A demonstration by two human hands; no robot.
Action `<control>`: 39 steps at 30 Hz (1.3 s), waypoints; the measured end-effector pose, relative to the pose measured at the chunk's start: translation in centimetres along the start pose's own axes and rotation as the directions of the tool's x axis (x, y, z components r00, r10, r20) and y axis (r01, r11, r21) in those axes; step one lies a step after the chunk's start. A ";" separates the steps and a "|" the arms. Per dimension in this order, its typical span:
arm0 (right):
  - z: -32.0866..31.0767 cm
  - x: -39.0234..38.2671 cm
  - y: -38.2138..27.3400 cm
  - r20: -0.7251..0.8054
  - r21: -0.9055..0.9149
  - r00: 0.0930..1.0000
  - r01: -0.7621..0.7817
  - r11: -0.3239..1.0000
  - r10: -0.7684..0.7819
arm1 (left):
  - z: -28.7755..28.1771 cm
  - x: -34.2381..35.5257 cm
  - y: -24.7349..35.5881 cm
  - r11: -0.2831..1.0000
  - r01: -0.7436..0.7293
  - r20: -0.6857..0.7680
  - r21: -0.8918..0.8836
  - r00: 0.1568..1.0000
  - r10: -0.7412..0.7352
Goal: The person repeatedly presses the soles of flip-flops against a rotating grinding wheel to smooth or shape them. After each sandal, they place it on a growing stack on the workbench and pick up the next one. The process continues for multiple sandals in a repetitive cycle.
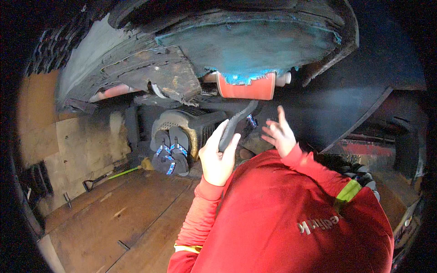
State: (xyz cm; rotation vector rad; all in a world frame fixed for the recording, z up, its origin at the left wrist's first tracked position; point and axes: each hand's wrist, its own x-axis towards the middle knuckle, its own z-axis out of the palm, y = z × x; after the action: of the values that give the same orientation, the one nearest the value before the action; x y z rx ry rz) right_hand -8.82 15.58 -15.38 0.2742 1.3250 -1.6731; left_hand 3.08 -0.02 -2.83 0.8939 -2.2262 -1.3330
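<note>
The left hand [218,158] is clamping a dark flip-flop [236,123]; the right hand's [284,138] fingers are standing apart (holding nothing), one-sided support possibly inviting twisting.

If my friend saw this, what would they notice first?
Probably the red shirt, lower middle and right. Next, the orange drum under the dusty blue hood, top middle. Then the left hand at the center, holding a dark curved strip, with sandals to its left.

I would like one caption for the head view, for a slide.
Left hand holds a dark curved piece, right hand is empty; blue-strapped sandals rest nearby.
</note>
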 end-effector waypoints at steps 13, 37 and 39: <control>4.0 3.9 -1.2 0.506 0.407 0.849 -0.391 0.826 0.153 | -0.5 6.0 5.7 0.955 0.036 0.294 0.294 0.947 -0.126; 6.9 -0.5 -7.6 0.419 0.326 0.863 -0.435 0.840 0.284 | -3.0 2.8 9.0 0.979 0.118 0.243 0.166 0.957 -0.157; 6.7 -0.9 -6.9 0.454 0.357 0.868 -0.383 0.852 0.200 | -3.8 1.5 8.1 0.989 0.084 0.230 0.119 0.967 -0.110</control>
State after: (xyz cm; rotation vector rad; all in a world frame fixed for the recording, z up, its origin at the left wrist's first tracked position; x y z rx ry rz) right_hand -11.25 10.13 -7.79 0.3549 0.5530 -1.6290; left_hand 1.72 -0.68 6.15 0.9356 -2.4845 -1.4409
